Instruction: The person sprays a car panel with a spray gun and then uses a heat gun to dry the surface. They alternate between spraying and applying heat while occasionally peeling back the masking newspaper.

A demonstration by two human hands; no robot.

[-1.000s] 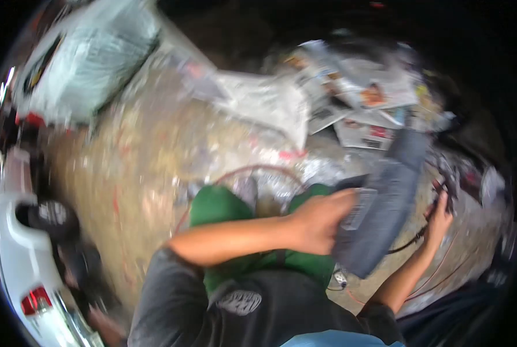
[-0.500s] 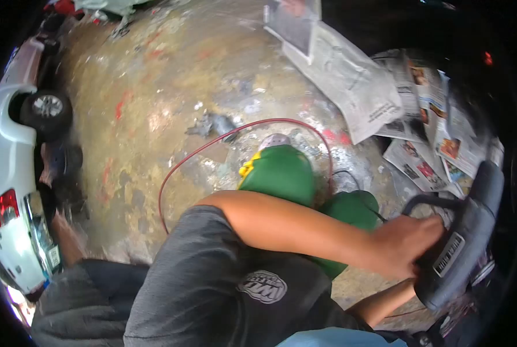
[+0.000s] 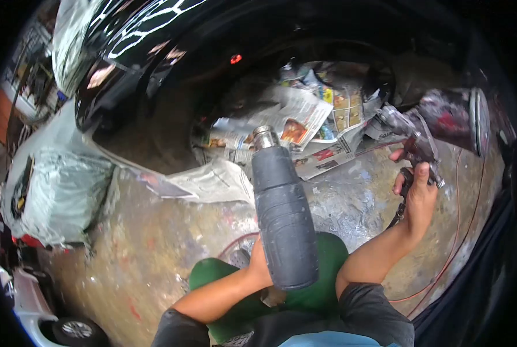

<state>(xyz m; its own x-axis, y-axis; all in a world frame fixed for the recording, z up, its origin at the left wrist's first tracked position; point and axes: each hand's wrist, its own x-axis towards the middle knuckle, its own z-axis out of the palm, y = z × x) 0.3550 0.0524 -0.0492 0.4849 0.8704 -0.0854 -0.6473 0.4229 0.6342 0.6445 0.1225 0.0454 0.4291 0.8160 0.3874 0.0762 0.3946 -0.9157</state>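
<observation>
My left hand [image 3: 259, 261] grips a dark grey heat gun [image 3: 286, 222]; its handle and most of my fingers are hidden behind the body. The heat gun's metal nozzle points away from me, towards the newspaper [image 3: 296, 118] about the wheel of a glossy black car [image 3: 154, 115]. In my right hand [image 3: 421, 194] is a paint spray gun [image 3: 414, 139], held by its handle and apart from the car. A paint-stained cup [image 3: 452, 118] is attached to the spray gun, tilted on its side.
Thin red hoses [image 3: 458, 231] run over the stained floor [image 3: 137, 260] at the right. Dark cloth [image 3: 472, 277] hangs along the right edge. Plastic sheeting covers a bulky object [image 3: 67, 191] at the left. Part of a white vehicle [image 3: 32, 301] shows at lower left.
My view has turned right towards the black car. The heat gun now stands in the middle of view rather than at the right, and the spray gun in my right hand has come into sight.
</observation>
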